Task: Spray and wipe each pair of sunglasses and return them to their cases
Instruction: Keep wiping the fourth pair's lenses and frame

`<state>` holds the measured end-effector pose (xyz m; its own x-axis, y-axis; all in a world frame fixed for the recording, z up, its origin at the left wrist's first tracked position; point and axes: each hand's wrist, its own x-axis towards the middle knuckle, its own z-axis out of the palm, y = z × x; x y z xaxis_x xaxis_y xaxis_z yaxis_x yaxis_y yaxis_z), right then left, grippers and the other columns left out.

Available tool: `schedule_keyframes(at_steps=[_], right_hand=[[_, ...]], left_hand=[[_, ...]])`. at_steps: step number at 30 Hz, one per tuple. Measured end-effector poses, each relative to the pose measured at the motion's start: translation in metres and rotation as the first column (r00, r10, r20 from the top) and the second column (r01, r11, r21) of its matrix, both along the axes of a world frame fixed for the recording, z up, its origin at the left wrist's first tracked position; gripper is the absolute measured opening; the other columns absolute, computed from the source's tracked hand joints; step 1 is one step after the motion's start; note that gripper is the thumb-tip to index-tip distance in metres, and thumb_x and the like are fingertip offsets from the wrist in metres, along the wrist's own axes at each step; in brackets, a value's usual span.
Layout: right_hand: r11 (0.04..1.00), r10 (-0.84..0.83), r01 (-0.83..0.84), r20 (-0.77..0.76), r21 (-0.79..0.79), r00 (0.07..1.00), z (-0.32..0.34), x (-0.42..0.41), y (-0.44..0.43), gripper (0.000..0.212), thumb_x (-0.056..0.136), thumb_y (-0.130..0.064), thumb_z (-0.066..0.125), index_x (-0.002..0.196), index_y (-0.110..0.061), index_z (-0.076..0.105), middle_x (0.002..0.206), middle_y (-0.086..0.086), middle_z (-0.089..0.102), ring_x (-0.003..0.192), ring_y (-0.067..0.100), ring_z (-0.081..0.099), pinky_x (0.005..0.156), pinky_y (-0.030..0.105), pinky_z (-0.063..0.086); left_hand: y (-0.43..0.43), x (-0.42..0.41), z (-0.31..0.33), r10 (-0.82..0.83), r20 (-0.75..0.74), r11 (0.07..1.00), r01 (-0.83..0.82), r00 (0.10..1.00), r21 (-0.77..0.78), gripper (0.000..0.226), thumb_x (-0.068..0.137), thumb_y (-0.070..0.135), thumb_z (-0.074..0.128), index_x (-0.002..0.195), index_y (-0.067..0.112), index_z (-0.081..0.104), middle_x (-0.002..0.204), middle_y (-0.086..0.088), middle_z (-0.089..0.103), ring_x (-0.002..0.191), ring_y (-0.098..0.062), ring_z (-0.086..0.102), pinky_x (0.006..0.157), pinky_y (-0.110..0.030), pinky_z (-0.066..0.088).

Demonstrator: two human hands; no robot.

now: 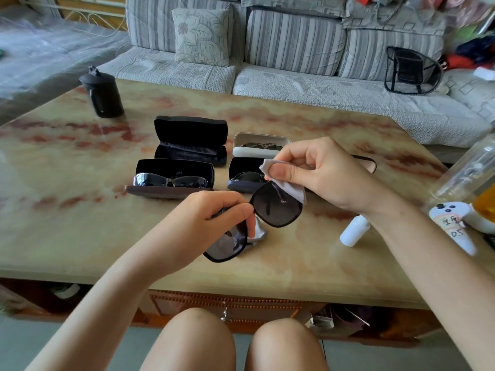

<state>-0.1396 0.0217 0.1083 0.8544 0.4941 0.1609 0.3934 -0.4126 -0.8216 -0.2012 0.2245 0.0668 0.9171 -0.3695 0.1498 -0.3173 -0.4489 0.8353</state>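
Over the near middle of the beige, red-veined stone table [321, 266], black square-framed sunglasses with grey lenses [277, 207] are held, long axis running from 7 to 1 o'clock. The left hand [211, 223] pinches the frame near the bridge; the right hand [318, 172], at the 1 o'clock end, pinches a grey cloth [290, 188] over that lens's rim. Toward 11 o'clock lie open cases: a black hard case [190, 140] holding only dark fabric, a brown-based case [166, 191] with silver-framed sunglasses [171, 180], a white case [251, 151] and a navy case [241, 187], each with a pair.
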Motion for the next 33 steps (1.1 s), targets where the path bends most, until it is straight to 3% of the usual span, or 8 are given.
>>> schedule_keyframes(at_steps=[2, 5, 8, 15, 18, 21, 27, 33], right_hand=[[0.997, -0.038, 0.039, -0.006, 0.065, 0.999, -0.003, -0.001, 0.002, 0.011, 0.088, -0.014, 0.066, 0.084, -0.005, 0.069, 0.074, -0.002, 0.069, 0.068, 0.004, 0.060, 0.067, 0.014, 0.045], [0.955, -0.190, 0.176, 0.035, 0.238, 0.981, -0.007, 0.001, 0.000, 0.012, 0.091, -0.017, 0.063, 0.084, -0.011, 0.070, 0.077, 0.008, 0.070, 0.069, 0.012, 0.058, 0.063, 0.021, 0.043], [0.897, -0.262, 0.269, -0.067, 0.352, 0.963, -0.011, -0.001, -0.008, 0.016, 0.089, -0.025, 0.062, 0.090, -0.013, 0.073, 0.086, 0.007, 0.076, 0.075, 0.011, 0.065, 0.074, 0.022, 0.048], [0.835, -0.203, 0.382, -0.425, 0.395, 0.882, -0.050, -0.029, 0.004, 0.028, 0.077, -0.039, 0.060, 0.090, -0.019, 0.076, 0.090, -0.002, 0.075, 0.080, 0.007, 0.063, 0.064, 0.013, 0.046], [0.764, -0.079, 0.412, -0.562, 0.496, 0.824, -0.058, -0.038, 0.011, 0.029, 0.080, -0.033, 0.059, 0.097, -0.014, 0.075, 0.099, 0.005, 0.073, 0.083, 0.014, 0.065, 0.062, 0.019, 0.051], [0.714, 0.045, 0.406, -0.616, 0.571, 0.787, -0.062, -0.045, 0.017, 0.033, 0.087, -0.026, 0.055, 0.109, -0.007, 0.071, 0.107, 0.010, 0.072, 0.091, 0.021, 0.067, 0.076, 0.031, 0.057], [0.694, 0.039, 0.391, -0.574, 0.605, 0.818, -0.063, -0.050, 0.020, 0.027, 0.086, -0.024, 0.055, 0.103, -0.012, 0.073, 0.103, 0.010, 0.073, 0.089, 0.019, 0.068, 0.073, 0.028, 0.058], [0.804, -0.132, 0.328, -0.388, 0.496, 0.912, -0.060, -0.048, 0.018, 0.024, 0.080, -0.032, 0.064, 0.098, -0.021, 0.076, 0.107, 0.006, 0.074, 0.107, 0.022, 0.066, 0.098, 0.039, 0.050]], left_hand=[[-0.001, -0.001, 0.001, 0.018, 0.000, 1.000, -0.018, 1.000, -0.014, 0.033, 0.096, 0.034, 0.048, 0.073, 0.024, 0.070, 0.076, 0.000, 0.066, 0.074, -0.017, 0.061, 0.072, -0.025, 0.046], [-0.001, -0.001, 0.000, 0.035, -0.019, 0.999, -0.035, 0.999, -0.041, 0.033, 0.096, 0.031, 0.048, 0.072, 0.025, 0.070, 0.077, 0.002, 0.068, 0.076, -0.019, 0.062, 0.074, -0.027, 0.046], [0.001, -0.001, -0.002, 0.102, -0.041, 0.983, -0.107, 0.994, -0.151, 0.035, 0.099, 0.026, 0.048, 0.071, 0.023, 0.071, 0.080, -0.002, 0.069, 0.080, -0.016, 0.064, 0.077, -0.025, 0.047], [-0.010, 0.001, -0.009, 0.227, -0.219, 0.826, -0.307, 0.949, -0.473, 0.035, 0.099, 0.024, 0.046, 0.079, 0.016, 0.073, 0.087, -0.004, 0.072, 0.085, -0.016, 0.065, 0.074, -0.024, 0.050], [-0.015, 0.001, -0.012, 0.146, -0.311, 0.773, -0.304, 0.939, -0.556, 0.032, 0.098, 0.025, 0.047, 0.091, 0.009, 0.073, 0.096, -0.006, 0.074, 0.090, -0.018, 0.069, 0.075, -0.028, 0.055], [-0.018, -0.002, -0.013, 0.110, -0.359, 0.731, -0.320, 0.927, -0.603, 0.030, 0.095, 0.027, 0.048, 0.098, 0.011, 0.074, 0.101, -0.006, 0.074, 0.096, -0.017, 0.070, 0.076, -0.025, 0.057], [-0.015, -0.004, -0.014, 0.052, -0.398, 0.709, -0.315, 0.916, -0.631, 0.035, 0.085, 0.033, 0.052, 0.103, 0.013, 0.074, 0.098, -0.008, 0.075, 0.090, -0.020, 0.071, 0.071, -0.025, 0.058], [-0.012, -0.004, -0.014, 0.032, -0.402, 0.708, -0.305, 0.915, -0.637, 0.035, 0.085, 0.029, 0.053, 0.106, 0.009, 0.073, 0.103, -0.008, 0.074, 0.096, -0.017, 0.071, 0.074, -0.021, 0.056]])
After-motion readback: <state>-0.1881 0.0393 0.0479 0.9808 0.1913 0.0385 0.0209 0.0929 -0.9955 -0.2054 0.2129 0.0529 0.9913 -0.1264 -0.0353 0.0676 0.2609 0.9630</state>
